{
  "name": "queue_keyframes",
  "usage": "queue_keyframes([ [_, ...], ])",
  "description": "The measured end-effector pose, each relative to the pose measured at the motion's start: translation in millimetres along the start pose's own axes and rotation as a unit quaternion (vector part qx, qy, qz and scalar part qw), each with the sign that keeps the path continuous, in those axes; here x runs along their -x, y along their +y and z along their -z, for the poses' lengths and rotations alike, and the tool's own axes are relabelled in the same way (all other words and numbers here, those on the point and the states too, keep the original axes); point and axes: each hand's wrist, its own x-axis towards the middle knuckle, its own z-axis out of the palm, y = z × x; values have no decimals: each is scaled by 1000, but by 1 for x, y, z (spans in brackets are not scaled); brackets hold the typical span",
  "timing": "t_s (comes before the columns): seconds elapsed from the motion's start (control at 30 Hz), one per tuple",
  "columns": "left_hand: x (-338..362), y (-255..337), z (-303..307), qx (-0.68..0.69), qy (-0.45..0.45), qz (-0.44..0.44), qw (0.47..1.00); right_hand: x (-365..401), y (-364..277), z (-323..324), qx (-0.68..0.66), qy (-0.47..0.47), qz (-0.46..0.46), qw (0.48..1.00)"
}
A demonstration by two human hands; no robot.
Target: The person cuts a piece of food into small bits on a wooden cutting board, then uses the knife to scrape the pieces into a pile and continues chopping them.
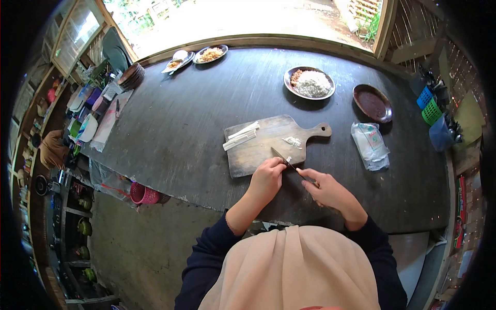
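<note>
A wooden cutting board [253,157] with a handle lies on the dark table. My right hand [326,191] grips a knife [294,169] by its handle, and the blade slants over the board's near right edge. Close against the blade, my left hand [267,178] has its fingers closed at the front edge of the board; whatever they hold is hidden. A small white piece shows beside the blade. Several white sticks [242,136] rest on the board's left part. Chopped white bits [292,141] form a small heap near the handle side.
Behind the board stands a plate of white flour or powder with brown bits [313,84]. To the right are a brown oval plate [372,103] and a white plastic packet [370,146]. Two food plates [210,54] sit at the back; utensil baskets [431,112] line the right wall.
</note>
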Motion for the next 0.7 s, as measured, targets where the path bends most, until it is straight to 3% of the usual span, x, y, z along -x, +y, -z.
queue_keyframes([
  [0.63,0,0,2,16,-6,10,1000,0,-1,-4,22,7,-8,1000],
  [0.7,2,-2,-1,16,-4,6,1000,-5,2,-8,23,21,22,999],
])
